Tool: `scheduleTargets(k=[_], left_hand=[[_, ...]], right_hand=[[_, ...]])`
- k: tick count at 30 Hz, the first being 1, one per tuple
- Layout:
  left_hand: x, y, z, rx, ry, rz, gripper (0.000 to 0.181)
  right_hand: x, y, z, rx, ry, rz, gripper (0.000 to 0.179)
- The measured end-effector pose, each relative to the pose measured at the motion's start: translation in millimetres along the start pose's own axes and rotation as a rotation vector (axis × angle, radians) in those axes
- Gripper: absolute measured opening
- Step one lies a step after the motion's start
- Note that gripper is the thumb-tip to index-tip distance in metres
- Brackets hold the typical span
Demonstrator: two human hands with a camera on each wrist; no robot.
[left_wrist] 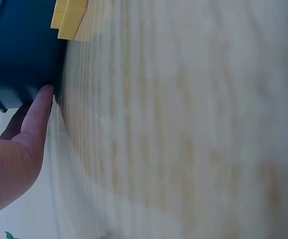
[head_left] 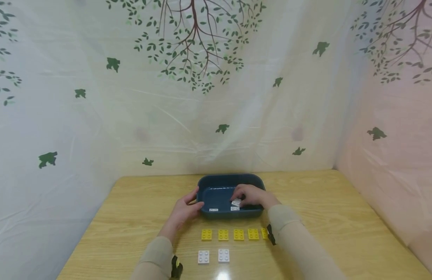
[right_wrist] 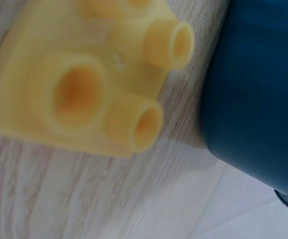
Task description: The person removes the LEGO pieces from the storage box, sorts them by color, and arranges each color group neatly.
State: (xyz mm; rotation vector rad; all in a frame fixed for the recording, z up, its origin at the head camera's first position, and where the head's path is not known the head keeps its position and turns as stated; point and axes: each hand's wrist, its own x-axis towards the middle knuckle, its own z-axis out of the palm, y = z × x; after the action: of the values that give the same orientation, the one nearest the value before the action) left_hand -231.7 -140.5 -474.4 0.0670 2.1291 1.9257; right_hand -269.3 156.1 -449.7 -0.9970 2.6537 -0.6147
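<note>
A dark blue tray (head_left: 216, 181) stands at the back of the table. My left hand (head_left: 186, 208) is at its left end, with thumb and fingers spread along the outside; in the left wrist view the thumb (left_wrist: 39, 112) lies straight against the wall near the table. My right hand (head_left: 250, 194) reaches inside the tray, and its curled fingers pinch a white toy brick (head_left: 236, 202). Just below that is another white brick (head_left: 235, 209) by the front wall. A further white piece (head_left: 213, 210) lies in the front left of the tray.
Several yellow studded bricks (head_left: 223, 235) form a row in front of the tray; the rightmost is partly hidden by the right wrist. Nearer me lie two white bricks, a left one (head_left: 203, 257) and a right one (head_left: 223, 255). A printed curtain (head_left: 188, 136) hangs behind the table.
</note>
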Motion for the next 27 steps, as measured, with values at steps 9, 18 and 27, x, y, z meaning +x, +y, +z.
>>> scheduleTargets(k=[9, 18, 27], left_hand=[[2.6, -0.3, -1.9, 0.014, -0.002, -0.009, 0.065], [-0.1, 7.2, -2.6, 0.004, -0.019, -0.007, 0.066], [3.0, 2.6, -3.3, -0.028, -0.024, 0.009, 0.067]], right_hand=[[3.0, 0.1, 3.4, -0.031, 0.070, 0.029, 0.022], [3.0, -0.1, 3.8, -0.059, 0.157, 0.064, 0.021], [-8.8, -11.0, -2.7, -0.026, 0.306, 0.079, 0.023]])
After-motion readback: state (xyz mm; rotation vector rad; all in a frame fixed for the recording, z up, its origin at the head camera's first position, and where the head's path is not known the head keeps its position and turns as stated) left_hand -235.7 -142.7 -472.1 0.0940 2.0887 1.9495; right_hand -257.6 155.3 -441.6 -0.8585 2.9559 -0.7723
